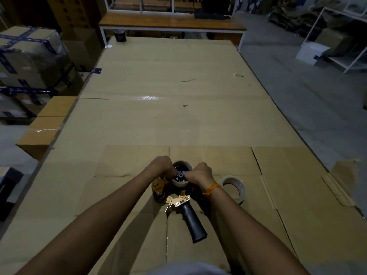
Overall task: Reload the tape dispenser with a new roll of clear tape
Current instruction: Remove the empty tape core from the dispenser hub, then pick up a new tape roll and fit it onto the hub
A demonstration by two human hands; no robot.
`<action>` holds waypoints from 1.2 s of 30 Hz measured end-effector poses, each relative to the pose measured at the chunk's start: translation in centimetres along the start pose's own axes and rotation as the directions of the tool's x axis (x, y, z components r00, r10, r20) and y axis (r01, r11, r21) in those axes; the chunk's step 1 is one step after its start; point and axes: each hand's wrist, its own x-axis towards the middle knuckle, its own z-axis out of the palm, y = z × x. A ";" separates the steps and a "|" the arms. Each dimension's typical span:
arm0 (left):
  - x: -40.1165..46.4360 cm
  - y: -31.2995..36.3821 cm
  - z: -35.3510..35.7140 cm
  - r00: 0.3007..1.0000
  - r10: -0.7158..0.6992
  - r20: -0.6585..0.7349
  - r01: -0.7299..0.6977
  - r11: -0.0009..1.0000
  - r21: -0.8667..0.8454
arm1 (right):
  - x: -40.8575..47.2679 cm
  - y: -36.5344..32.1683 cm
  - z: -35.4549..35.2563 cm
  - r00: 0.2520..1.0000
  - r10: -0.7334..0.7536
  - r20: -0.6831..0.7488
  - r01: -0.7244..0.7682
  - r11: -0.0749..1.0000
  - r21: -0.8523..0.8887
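The tape dispenser (184,203) lies on the cardboard-covered table (158,116), gold metal frame in the middle and black handle (193,223) pointing toward me. A roll (181,182) sits on its black hub. My left hand (161,166) grips that roll from the left with closed fingers. From the right, my right hand (200,173) grips the same roll; an orange thread band circles its wrist. A separate roll of clear tape (233,190) lies flat on the table just right of my right wrist.
A dark cup-like object (120,35) stands at the table's far left corner. Taped cartons (29,62) are stacked to the left, a low brown box (46,128) beside the table edge. A wooden bench (170,22) stands beyond; shelving (337,36) at far right.
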 end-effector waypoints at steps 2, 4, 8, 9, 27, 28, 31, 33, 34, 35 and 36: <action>-0.2 -0.1 0.2 0.999 0.003 -0.035 -0.002 1.000 0.007 | -0.1 -0.1 0.0 0.999 -0.025 -0.022 0.024 0.999 -0.037; -0.5 -0.3 0.2 0.998 0.020 -0.052 -0.019 1.000 0.021 | -0.1 -0.1 -0.2 0.998 -0.061 -0.025 0.059 0.996 -0.065; -1.0 -0.4 -0.7 0.997 0.067 -0.048 -0.068 0.998 -0.014 | -1.0 -0.2 -1.5 0.993 -0.117 0.014 0.117 0.993 -0.027; -1.2 -0.4 -1.2 0.996 0.073 -0.041 -0.075 0.996 -0.039 | -1.3 -0.3 -2.0 0.991 -0.127 0.031 0.126 0.992 0.025; -7.1 -0.6 -0.1 0.902 0.278 -0.329 -0.420 0.738 -0.528 | 4.8 9.1 -14.3 0.960 0.102 -0.261 0.066 0.822 0.565; -7.4 -0.9 0.6 0.889 0.300 -0.346 -0.447 0.733 -0.513 | 5.2 10.0 -14.7 0.947 0.148 -0.286 0.042 0.824 0.565; -8.0 -1.9 2.8 0.866 0.334 -0.372 -0.490 0.716 -0.498 | 5.8 12.2 -15.2 0.918 0.196 -0.344 -0.007 0.878 0.479; -8.3 -2.5 4.2 0.861 0.327 -0.390 -0.495 0.718 -0.490 | 6.2 13.3 -15.0 0.908 0.202 -0.367 -0.027 0.903 0.429; -8.5 -2.8 4.8 0.859 0.322 -0.399 -0.495 0.720 -0.486 | 6.2 13.7 -14.8 0.912 0.196 -0.359 -0.033 0.910 0.414; -8.7 -3.0 5.3 0.856 0.320 -0.406 -0.498 0.720 -0.483 | 6.3 14.0 -14.6 0.912 0.190 -0.363 -0.022 0.907 0.420; -9.0 -3.2 5.7 0.853 0.317 -0.414 -0.500 0.721 -0.480 | 6.1 14.0 -14.5 0.910 0.189 -0.369 -0.021 0.910 0.413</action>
